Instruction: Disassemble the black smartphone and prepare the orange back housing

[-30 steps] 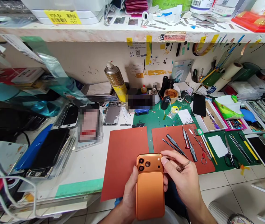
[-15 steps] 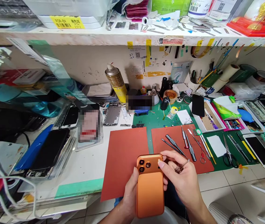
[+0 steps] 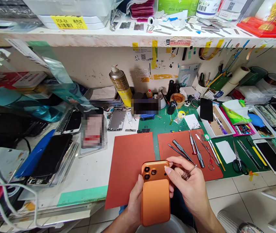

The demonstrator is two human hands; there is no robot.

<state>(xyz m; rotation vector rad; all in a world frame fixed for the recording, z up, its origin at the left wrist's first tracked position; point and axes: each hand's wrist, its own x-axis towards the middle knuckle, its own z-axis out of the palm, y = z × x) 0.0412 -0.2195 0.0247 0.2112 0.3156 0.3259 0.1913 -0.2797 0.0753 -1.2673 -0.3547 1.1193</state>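
Note:
An orange smartphone (image 3: pixel 155 200) is upright with its back towards me, its camera bump with three dark lenses at the top. My left hand (image 3: pixel 135 204) grips it along the left edge, the thumb on the side and the fingers mostly hidden behind. At the top right corner, my right hand (image 3: pixel 188 183) is closed, with thumb and forefinger pinching the edge beside the flash. A thin metallic piece shows between its curled fingers; its kind I cannot make out. Beneath and beyond the phone lie two reddish-brown mats (image 3: pixel 130 161).
On the right mat rest screwdrivers (image 3: pixel 198 155) and tweezers (image 3: pixel 204 142). Scissors (image 3: pixel 238 161) and a white phone (image 3: pixel 271 157) lie farther right. Several phones, including a dark one (image 3: pixel 51 155), are on the left. A spray can (image 3: pixel 120 85) stands behind, under a cluttered shelf (image 3: pixel 104 38).
The phone and both hands have shifted very slightly left. The grip of each hand looks the same.

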